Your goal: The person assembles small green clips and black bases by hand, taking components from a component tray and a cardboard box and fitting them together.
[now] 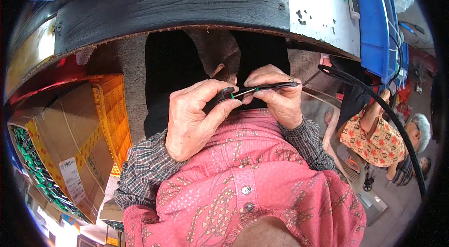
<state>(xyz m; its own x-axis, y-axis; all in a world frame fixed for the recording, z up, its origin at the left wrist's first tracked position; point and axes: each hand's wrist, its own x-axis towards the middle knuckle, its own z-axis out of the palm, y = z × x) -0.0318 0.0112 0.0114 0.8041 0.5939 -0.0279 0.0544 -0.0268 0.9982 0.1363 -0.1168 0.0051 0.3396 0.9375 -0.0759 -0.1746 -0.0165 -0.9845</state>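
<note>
My left hand (191, 115) pinches the rounded black end of a long, slim black object (269, 86) with a pale, metal-like strip and small green parts. I cannot make out its exact kind. The fingers and thumb of my right hand (277, 97) close on its other end, where a small metallic bit sticks out near the fingertips. The object lies almost level between both hands, in front of my pink patterned shirt (243, 163) and above my lap. Parts of it are hidden behind the fingers.
A workbench with a black front strip (173, 3) crosses the far side; small black pieces (301, 17) and a grey-white driver (354, 3) lie on it. Blue bins (374, 22) and a black cable (397, 120) are right, near another person (374, 139). Left stand an orange crate (114, 116) and a carton (70, 125).
</note>
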